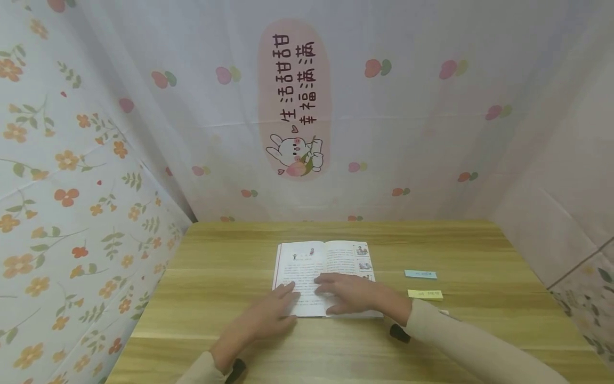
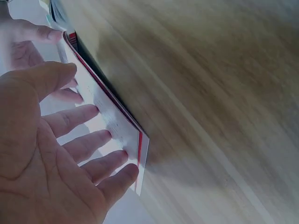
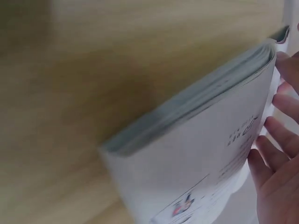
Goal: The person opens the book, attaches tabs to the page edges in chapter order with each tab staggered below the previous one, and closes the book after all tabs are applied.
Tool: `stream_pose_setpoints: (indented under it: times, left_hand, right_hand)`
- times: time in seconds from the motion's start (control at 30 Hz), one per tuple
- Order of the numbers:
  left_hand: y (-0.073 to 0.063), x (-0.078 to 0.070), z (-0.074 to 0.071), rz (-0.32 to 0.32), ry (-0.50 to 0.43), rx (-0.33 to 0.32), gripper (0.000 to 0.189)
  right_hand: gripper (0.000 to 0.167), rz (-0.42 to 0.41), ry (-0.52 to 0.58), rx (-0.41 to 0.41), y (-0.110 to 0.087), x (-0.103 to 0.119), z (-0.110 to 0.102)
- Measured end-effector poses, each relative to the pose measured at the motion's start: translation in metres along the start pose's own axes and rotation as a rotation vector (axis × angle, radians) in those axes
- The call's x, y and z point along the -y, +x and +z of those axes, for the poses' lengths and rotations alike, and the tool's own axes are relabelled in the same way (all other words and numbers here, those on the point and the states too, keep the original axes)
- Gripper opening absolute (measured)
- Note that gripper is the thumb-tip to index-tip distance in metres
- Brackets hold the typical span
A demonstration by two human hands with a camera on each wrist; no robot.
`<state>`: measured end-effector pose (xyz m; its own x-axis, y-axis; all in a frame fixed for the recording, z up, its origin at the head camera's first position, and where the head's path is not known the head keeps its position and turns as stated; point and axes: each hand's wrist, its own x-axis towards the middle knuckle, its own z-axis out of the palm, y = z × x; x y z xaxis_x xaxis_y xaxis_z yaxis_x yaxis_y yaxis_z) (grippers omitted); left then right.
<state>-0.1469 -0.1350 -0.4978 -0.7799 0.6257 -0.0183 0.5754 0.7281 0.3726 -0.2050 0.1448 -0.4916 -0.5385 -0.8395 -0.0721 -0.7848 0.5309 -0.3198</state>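
Note:
An open book lies on the wooden table, printed text on both pages and small pictures down the right page's outer edge. My left hand rests on the lower part of the left page with fingers extended. Over the lower middle and right page, my right hand lies palm down, its fingers pointing left. In the left wrist view, the fingers of the left hand touch the page near a red-striped edge. The right wrist view shows the right hand's fingers on the page, beside the book's thick page block.
To the right of the book lie a blue paper strip and a yellow paper strip, both with writing. A third pale strip is partly hidden by the right sleeve. Patterned curtains hang behind the table and at its sides.

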Motion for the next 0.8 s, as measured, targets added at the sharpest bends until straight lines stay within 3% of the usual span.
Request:
stream_pose_setpoints:
  times: [0.27,0.5,0.8]
  left_hand:
    - [0.000,-0.004,0.001,0.015,0.032,-0.016,0.055]
    - [0.001,-0.004,0.000,0.015,0.033,0.003,0.055]
    - [0.001,-0.007,-0.002,-0.010,0.010,0.021,0.055]
  right_hand:
    - [0.064,0.008,-0.008,-0.036,-0.026,-0.014,0.009]
    - [0.073,0.081,0.043,-0.005,-0.050,-0.028,0.011]
    - [0.069,0.124,0.046,0.015,-0.066,-0.033,0.006]
